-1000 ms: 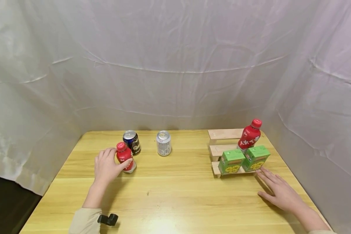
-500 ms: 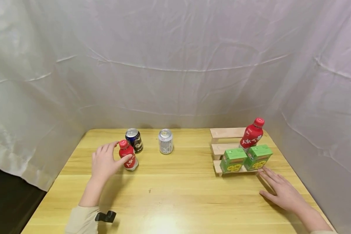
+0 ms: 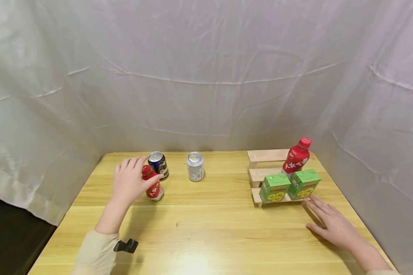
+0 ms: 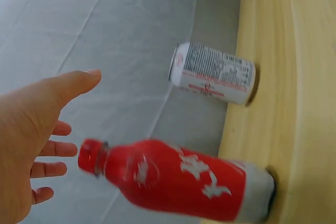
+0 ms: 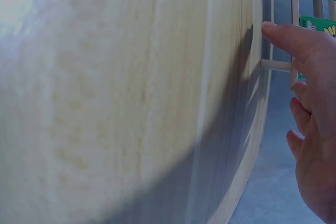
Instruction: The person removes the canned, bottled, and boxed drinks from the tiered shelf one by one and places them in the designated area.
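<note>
Upright on the left of the table stands a red bottle with a white base (image 3: 154, 190). Above and beside its cap is my left hand (image 3: 129, 179), thumb spread from the fingers. In the left wrist view the fingertips (image 4: 59, 149) are near the cap, holding nothing. Just behind the bottle is a dark can (image 3: 159, 165); a silver-white can (image 3: 195, 167) stands to its right. My right hand (image 3: 334, 225) lies at the front right corner of a stepped wooden rack (image 3: 259, 174), fingers extended, fingertips by the right green carton (image 3: 304, 185).
Another green carton (image 3: 274, 188) shares the rack's lowest step. Behind the cartons, a second red bottle (image 3: 296, 157) stands on the rack. Grey-white cloth (image 3: 206, 95) walls in the back and sides of the wooden table (image 3: 220, 236).
My left hand has gone from around the bottle to higher up and farther back, its fingers now past the cap. The bottle stays standing. The right hand keeps its place at the rack.
</note>
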`<action>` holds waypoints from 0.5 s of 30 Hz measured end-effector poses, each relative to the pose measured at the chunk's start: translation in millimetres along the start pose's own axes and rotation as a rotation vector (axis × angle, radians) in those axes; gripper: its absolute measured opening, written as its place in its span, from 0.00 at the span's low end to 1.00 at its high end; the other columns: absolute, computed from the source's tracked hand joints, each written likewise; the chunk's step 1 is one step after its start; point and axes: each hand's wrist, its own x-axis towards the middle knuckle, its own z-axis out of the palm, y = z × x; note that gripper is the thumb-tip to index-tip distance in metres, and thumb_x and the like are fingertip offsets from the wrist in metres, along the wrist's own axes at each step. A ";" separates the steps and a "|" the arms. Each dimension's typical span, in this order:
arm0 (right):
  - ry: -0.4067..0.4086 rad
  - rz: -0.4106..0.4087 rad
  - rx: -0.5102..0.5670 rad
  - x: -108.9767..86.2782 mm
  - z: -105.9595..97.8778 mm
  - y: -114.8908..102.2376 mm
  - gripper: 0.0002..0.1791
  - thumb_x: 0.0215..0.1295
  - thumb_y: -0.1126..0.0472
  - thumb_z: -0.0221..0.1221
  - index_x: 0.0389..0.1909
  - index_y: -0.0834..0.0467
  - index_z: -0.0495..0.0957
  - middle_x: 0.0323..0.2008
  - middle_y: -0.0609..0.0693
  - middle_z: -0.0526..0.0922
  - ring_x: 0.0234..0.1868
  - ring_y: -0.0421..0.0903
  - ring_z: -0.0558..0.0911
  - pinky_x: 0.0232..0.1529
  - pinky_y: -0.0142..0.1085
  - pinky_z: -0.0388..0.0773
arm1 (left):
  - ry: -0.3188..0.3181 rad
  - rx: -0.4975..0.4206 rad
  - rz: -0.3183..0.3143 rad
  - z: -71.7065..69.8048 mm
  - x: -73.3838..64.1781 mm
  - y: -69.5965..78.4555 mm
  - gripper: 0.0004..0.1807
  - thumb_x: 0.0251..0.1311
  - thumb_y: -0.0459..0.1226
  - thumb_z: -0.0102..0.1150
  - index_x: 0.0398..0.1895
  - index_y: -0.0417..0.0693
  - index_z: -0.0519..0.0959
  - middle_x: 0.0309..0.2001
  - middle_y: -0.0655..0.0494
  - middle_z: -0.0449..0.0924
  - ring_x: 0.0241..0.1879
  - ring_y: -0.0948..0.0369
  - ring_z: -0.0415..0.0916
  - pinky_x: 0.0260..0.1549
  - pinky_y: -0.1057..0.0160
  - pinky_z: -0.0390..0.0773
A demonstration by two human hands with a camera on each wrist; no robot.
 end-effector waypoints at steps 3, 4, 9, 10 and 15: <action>0.000 0.001 -0.003 1.9 -1.6 0.6 0.44 0.56 0.50 0.68 0.72 0.54 0.61 0.72 0.62 0.61 0.77 0.39 0.48 0.70 0.22 0.23 | 0.002 0.007 0.046 -0.4 10.0 9.4 0.44 0.43 0.65 0.67 0.60 0.49 0.73 0.52 0.46 0.79 0.53 0.46 0.69 0.49 0.44 0.64; -0.001 0.001 -0.005 2.1 -1.7 0.9 0.44 0.56 0.50 0.68 0.72 0.54 0.62 0.72 0.62 0.62 0.77 0.41 0.49 0.70 0.22 0.23 | 0.002 0.003 0.060 -0.4 13.2 12.9 0.43 0.43 0.65 0.67 0.59 0.50 0.74 0.53 0.47 0.79 0.54 0.46 0.68 0.50 0.44 0.64; -0.009 0.006 -0.006 0.4 -0.2 1.9 0.43 0.56 0.50 0.67 0.72 0.54 0.62 0.72 0.62 0.62 0.77 0.39 0.47 0.70 0.21 0.22 | 0.007 0.004 0.147 5.8 25.6 29.9 0.42 0.44 0.66 0.66 0.59 0.52 0.74 0.54 0.50 0.78 0.55 0.48 0.69 0.49 0.46 0.65; -0.010 0.006 -0.005 0.0 0.3 2.1 0.43 0.56 0.49 0.67 0.72 0.54 0.62 0.72 0.62 0.62 0.77 0.37 0.45 0.69 0.21 0.22 | 0.007 0.009 0.165 8.0 27.5 33.2 0.42 0.44 0.66 0.66 0.59 0.52 0.74 0.54 0.51 0.79 0.55 0.49 0.70 0.49 0.46 0.66; 0.001 0.003 -0.005 -1.7 2.1 3.0 0.43 0.56 0.49 0.68 0.72 0.53 0.63 0.71 0.62 0.63 0.73 0.25 0.38 0.69 0.21 0.23 | -0.011 0.008 0.249 16.8 36.7 53.3 0.42 0.44 0.65 0.67 0.59 0.52 0.75 0.54 0.51 0.79 0.54 0.50 0.70 0.48 0.48 0.67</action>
